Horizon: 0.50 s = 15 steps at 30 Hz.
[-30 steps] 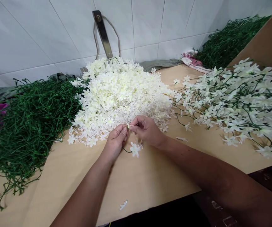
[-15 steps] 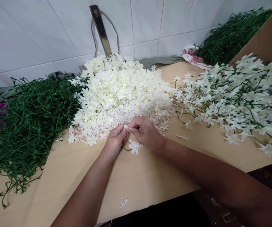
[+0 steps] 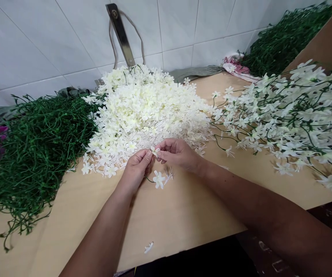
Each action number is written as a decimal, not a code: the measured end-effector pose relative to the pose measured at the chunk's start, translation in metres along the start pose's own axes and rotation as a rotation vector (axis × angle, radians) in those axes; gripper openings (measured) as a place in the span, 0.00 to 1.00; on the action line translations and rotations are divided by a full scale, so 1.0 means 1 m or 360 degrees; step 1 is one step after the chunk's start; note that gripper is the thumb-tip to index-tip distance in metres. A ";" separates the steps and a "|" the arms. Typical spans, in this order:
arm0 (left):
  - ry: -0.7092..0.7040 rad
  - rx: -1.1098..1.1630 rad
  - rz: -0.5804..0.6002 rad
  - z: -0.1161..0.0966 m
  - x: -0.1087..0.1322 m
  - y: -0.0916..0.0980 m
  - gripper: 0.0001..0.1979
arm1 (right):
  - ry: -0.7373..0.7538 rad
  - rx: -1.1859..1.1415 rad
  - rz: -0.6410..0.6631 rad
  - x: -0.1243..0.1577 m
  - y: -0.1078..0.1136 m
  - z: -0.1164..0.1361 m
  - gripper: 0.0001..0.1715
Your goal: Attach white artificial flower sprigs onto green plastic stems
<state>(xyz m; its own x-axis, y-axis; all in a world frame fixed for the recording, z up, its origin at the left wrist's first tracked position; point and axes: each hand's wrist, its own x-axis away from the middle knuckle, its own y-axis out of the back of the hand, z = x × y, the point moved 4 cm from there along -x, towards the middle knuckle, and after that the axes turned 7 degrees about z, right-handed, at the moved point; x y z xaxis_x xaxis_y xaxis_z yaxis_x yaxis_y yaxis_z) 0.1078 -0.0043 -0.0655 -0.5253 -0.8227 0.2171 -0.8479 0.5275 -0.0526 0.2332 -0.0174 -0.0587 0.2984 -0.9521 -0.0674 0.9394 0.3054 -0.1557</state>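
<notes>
Close together in front of the flower pile, my left hand (image 3: 138,165) and my right hand (image 3: 179,155) both pinch a small white artificial flower (image 3: 155,151). Thumb and forefinger are pressed together on each side of it. A green stem comes out below my left fingers, ending in a second white flower (image 3: 158,179) just above the cardboard; the stem's other end is hidden in the hand. Thin white stamens (image 3: 169,174) show beside that flower, under my right hand. Right behind the hands lies a big heap of loose white flowers (image 3: 143,104) with thin white stalks along its front.
Green plastic stems (image 3: 45,150) are heaped at the left, with more stems (image 3: 287,38) at the back right. Assembled flowers on stems (image 3: 295,119) lie at the right. A metal strap (image 3: 121,36) leans on the tiled wall. A white scrap (image 3: 148,247) rests near the cardboard's front edge.
My right fingers have shifted onto the small flower, whose petals now show spread between the hands. White stamens have come into view below my right hand. The hanging flower has moved slightly left.
</notes>
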 end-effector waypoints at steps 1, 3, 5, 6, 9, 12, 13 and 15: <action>-0.0002 -0.0005 0.0020 0.000 0.000 0.000 0.16 | -0.0014 -0.0016 -0.0002 0.000 0.000 0.000 0.06; -0.0004 -0.0006 0.0053 0.001 0.000 0.000 0.17 | -0.0047 -0.0034 0.0005 0.000 0.000 0.002 0.07; -0.0005 -0.0004 0.0077 0.003 0.000 0.000 0.17 | -0.0078 -0.0051 0.0015 0.001 -0.001 0.003 0.08; -0.0009 -0.0004 0.0084 0.003 -0.001 0.000 0.17 | -0.0092 -0.0066 0.0018 0.001 -0.001 0.003 0.08; -0.0018 0.0009 0.0100 0.005 -0.001 0.001 0.18 | -0.0115 -0.0135 0.0014 0.001 -0.001 0.002 0.05; -0.0013 0.0034 0.0097 0.005 -0.001 0.000 0.17 | -0.0116 -0.0192 0.0015 0.002 -0.002 0.003 0.05; -0.0012 0.0039 0.0092 0.004 -0.001 0.000 0.17 | -0.0114 -0.0203 0.0020 0.003 -0.002 0.004 0.06; -0.0007 0.0048 0.0076 0.003 -0.001 -0.001 0.16 | -0.0106 -0.0214 0.0036 0.006 -0.004 0.007 0.07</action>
